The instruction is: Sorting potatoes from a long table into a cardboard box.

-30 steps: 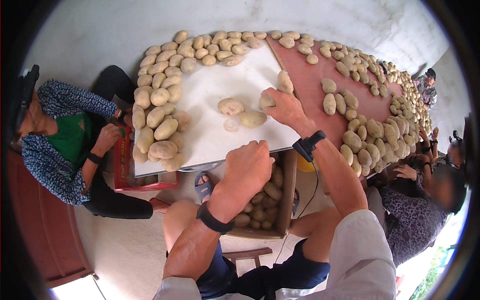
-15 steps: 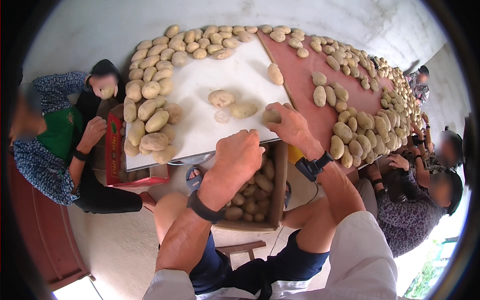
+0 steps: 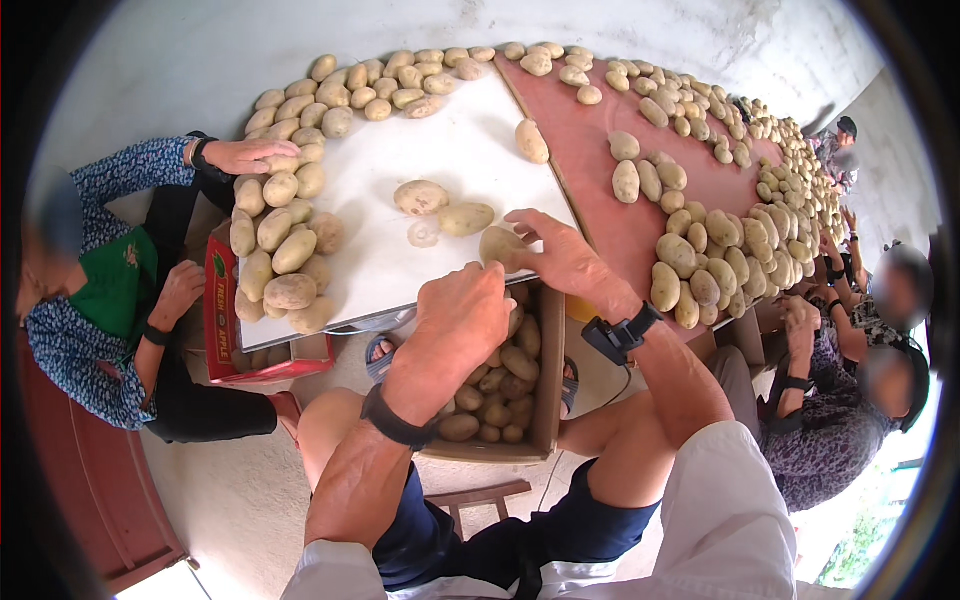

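My right hand (image 3: 567, 258) grips a potato (image 3: 502, 249) at the near edge of the white tabletop (image 3: 375, 160), thumb and fingers around its right side. Just left of it and a little lower, my left hand (image 3: 460, 315) is closed, with its knuckles up. Whatever its fingers hold is hidden beneath them. Beyond my hands lie two potatoes side by side, a blotchy one (image 3: 420, 197) and a smoother one (image 3: 465, 218), by a damp round mark. Below my hands stands a cardboard box (image 3: 548, 400) partly filled with potatoes.
Potatoes (image 3: 292, 250) line the tabletop's left and far sides. More potatoes (image 3: 740, 265) cover much of the reddish board (image 3: 560, 120) at right. A co-worker sits at left by a red carton (image 3: 220, 315), one hand (image 3: 245, 155) on potatoes. Other people sit at right.
My right hand has drawn its potato slightly left, nearer my left hand, showing more of it. The left co-worker's raised hand has come down onto the potatoes. The whole view has shifted slightly.
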`<state>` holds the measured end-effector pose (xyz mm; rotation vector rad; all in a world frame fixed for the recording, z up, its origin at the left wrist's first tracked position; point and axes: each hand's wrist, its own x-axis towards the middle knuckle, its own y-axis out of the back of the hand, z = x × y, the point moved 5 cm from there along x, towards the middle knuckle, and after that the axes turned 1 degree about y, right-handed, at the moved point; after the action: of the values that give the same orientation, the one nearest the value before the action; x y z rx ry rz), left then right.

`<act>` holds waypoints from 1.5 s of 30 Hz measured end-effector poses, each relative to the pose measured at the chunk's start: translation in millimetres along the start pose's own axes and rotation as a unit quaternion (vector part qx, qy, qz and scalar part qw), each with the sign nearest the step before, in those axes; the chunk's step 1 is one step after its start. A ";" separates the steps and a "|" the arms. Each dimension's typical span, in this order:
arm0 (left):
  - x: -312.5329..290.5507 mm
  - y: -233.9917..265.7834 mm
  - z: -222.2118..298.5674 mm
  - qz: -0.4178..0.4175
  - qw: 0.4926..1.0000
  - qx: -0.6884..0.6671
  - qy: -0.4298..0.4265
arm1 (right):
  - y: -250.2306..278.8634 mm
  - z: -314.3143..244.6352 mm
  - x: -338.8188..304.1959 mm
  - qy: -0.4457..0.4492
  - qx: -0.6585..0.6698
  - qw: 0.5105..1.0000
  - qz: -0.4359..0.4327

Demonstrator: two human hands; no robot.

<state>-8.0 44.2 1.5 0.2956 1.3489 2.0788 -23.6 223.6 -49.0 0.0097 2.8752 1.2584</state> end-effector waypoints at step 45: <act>9.6 26.6 -9.4 0.054 0.992 -0.109 -0.021 | 38.9 -25.0 -61.0 -0.048 0.650 0.757 0.045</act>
<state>-30.3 35.9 19.3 0.3218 1.0894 2.2736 37.5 231.2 -3.4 0.1961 2.9504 -0.9033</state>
